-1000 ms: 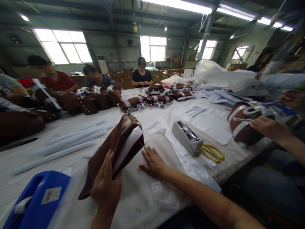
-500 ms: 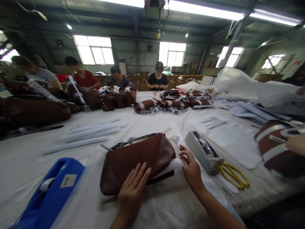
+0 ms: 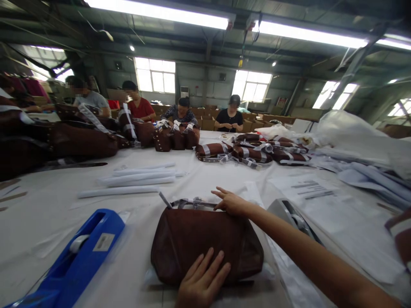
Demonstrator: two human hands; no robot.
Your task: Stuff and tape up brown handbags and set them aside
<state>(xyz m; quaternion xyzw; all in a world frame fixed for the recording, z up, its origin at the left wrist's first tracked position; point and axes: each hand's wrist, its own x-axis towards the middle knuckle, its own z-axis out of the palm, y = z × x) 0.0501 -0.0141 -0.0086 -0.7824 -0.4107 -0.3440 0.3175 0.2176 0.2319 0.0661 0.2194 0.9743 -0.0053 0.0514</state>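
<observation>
A brown leather bag lies flat on the white-covered table right in front of me. My left hand rests flat on its near edge, fingers stretched out. My right hand reaches across to the bag's far top edge, fingers extended and touching the wrapped metal strap there. White paper shows under the bag at its near edge.
A blue tape dispenser stands at the near left, a grey one at the right behind my forearm. White paper rolls lie mid-table. Wrapped brown bags are piled farther back. Several people sit along the far side.
The bag went from standing tilted to lying flat and closer to me. My right hand moved from the table beside it to its far top edge; my left slid to the near edge.
</observation>
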